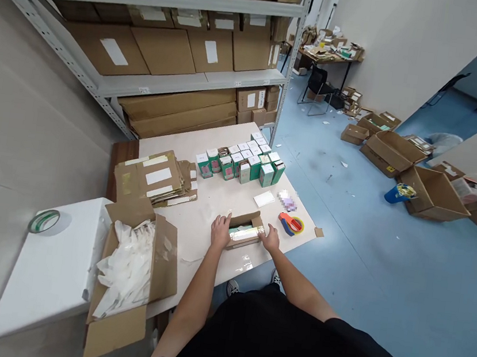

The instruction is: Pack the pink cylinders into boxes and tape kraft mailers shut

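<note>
A small open cardboard box (245,238) sits at the table's front edge, with something green and white partly visible inside and shiny tape along its near side. My left hand (220,231) grips the box's left end. At the right end, my right hand (270,238) holds the box with its fingers against the side. An orange and blue tape dispenser (289,224) with yellow tape lies to the right of the box. Behind the box are a white card (264,199) and a blurred purple item (287,200).
Several green and white cartons (267,174) stand at the table's back. Flattened cardboard (151,178) is stacked to the left. An open carton of white packing material (130,263) stands front left, beside a white box (54,266) bearing a tape roll (44,221). Shelving (198,78) stands behind.
</note>
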### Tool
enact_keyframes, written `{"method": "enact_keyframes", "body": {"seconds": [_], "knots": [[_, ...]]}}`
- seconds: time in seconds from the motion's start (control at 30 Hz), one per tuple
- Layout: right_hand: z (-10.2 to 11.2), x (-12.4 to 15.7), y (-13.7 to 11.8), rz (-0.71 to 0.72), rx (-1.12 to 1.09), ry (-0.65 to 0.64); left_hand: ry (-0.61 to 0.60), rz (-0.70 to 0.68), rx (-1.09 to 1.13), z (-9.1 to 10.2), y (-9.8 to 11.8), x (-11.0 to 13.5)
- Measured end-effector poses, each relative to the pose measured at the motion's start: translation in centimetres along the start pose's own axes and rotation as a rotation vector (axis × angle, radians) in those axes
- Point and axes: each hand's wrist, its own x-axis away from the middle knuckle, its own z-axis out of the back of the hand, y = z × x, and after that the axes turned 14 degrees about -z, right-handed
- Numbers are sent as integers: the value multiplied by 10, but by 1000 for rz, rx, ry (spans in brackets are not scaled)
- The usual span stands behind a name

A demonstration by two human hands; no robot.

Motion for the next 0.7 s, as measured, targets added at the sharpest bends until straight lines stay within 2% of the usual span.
{"method": "enact_keyframes", "body": {"seconds": [0.1, 0.2, 0.37, 0.57, 0.7], "knots": [[1, 0, -1, -32, 29, -52, -119, -21, 23, -2, -5, 2], [1, 2, -5, -32, 62, -95, -229, -30, 39, -13, -7, 10], [11, -5, -9, 123, -16, -45, -283, -40, -19, -27, 1, 14], [55, -40, -2, 226, -59, 41, -295, -37, -81, -30, 16, 2], [91, -68, 20, 209, -19, 58, -327, -28, -114, -34, 37, -13]]}}
